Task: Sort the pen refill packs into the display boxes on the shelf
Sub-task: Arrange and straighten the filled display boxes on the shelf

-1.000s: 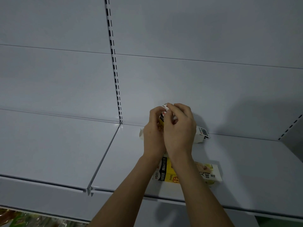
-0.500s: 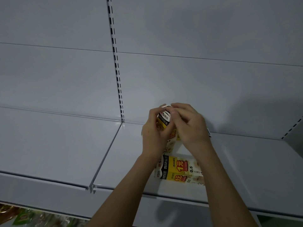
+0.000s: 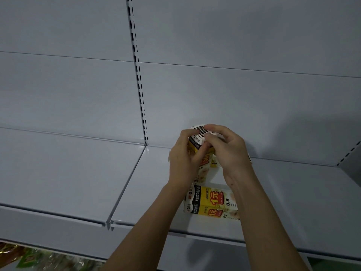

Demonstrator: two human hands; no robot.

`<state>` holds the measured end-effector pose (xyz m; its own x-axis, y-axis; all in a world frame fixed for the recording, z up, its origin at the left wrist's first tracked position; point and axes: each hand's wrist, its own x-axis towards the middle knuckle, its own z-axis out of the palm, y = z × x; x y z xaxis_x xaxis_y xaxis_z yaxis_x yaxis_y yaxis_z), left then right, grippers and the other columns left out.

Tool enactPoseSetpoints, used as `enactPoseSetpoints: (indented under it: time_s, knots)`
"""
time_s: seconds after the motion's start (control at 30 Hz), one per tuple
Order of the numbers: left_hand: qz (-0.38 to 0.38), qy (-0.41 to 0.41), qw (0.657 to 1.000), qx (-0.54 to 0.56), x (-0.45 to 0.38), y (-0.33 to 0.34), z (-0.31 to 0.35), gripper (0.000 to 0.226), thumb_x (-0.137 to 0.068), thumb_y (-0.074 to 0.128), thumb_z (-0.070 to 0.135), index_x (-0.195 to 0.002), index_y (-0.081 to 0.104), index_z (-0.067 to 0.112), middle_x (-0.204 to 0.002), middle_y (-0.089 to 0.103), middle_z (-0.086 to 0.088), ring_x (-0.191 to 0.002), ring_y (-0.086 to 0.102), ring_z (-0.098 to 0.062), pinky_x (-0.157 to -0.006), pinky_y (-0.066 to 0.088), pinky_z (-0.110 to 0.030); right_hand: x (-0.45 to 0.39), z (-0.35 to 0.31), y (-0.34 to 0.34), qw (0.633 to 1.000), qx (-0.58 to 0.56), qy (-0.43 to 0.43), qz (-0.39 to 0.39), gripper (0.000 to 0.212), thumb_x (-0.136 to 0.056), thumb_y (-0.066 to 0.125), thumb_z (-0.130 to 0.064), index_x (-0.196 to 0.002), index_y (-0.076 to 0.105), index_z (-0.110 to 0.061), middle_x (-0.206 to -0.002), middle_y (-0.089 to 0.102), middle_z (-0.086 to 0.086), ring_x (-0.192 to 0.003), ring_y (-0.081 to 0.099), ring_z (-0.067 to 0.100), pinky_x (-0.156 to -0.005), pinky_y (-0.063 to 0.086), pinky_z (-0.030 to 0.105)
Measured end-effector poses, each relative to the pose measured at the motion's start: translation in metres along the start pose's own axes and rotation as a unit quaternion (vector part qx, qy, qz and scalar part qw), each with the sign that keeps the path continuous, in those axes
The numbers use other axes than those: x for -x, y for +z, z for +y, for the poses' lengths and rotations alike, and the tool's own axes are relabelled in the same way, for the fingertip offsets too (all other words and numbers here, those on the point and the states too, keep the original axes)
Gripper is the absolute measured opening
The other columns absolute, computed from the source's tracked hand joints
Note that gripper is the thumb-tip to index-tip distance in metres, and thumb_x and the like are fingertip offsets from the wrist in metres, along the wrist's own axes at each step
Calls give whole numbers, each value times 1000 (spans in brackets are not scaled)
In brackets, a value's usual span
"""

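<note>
both hands busy on one upright box

while one yellow display box [image 3: 212, 202] lies flat near the front edge of the shelf [image 3: 293, 192], just beyond it a second box [image 3: 197, 145] stands upright between both hands. no loose refill packs show, so i judge the sorting has barely begun: the boxes look to be still getting set up, and filling them remains. the left hand [image 3: 183, 163] wraps the upright box's left side, fingers curled round it. the right hand [image 3: 228, 153] comes over from the right, its fingertips pinching the white top flap. both forearms reach up and forward from below. behind stands the slotted upright [image 3: 137, 79].
</note>
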<state>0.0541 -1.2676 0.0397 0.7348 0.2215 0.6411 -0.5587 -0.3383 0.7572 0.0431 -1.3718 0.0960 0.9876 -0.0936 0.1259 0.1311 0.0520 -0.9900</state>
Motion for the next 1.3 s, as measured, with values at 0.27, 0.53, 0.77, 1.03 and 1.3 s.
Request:
enactPoseSetpoints:
  time_s: [0.27,0.53,0.77,1.03,1.3]
  knots:
    - [-42,18,998,37,-2,-14,-2,31,-92,64,32,-117,51,45,-117,63,6,-105,65,-20,-81,57,-45,-2,6,-6,997,-33,36,-56,21,-100,56,-27,-116,69,-30,-109,72,-9,-101,67,3,-74,52,22]
    - [194,-205,922,265,-17,-22,16,22,-97,59,24,-114,45,18,-89,71,15,-90,70,-12,-70,60,-29,1,45,-16,943,309,-35,-121,75,-70,83,-43,-134,43,-46,-131,51,-15,-118,53,12,-93,52,44]
    - [25,-232,972,-4,-18,-42,-9,13,-91,65,23,-103,62,21,-100,67,8,-97,65,-11,-75,52,-25,0,30,-53,914,405,-20,-19,53,-74,85,-14,-116,63,-36,-110,37,-4,-117,42,25,-97,48,41]
    - [-175,-301,923,-166,-6,-35,-9,29,-85,70,15,-114,64,18,-111,63,-2,-97,63,-19,-77,56,-33,0,38,-73,893,423,109,-108,45,-80,72,7,-104,62,-30,-135,46,-4,-79,62,20,-51,47,25]
    - [-177,-315,896,-259,0,-36,-12,68,-81,78,26,-139,47,10,-138,49,-12,-109,51,-20,-90,46,-32,-6,55,-96,896,415,127,-94,43,-83,65,10,-103,55,-26,-128,54,-3,-92,64,21,-61,58,33]
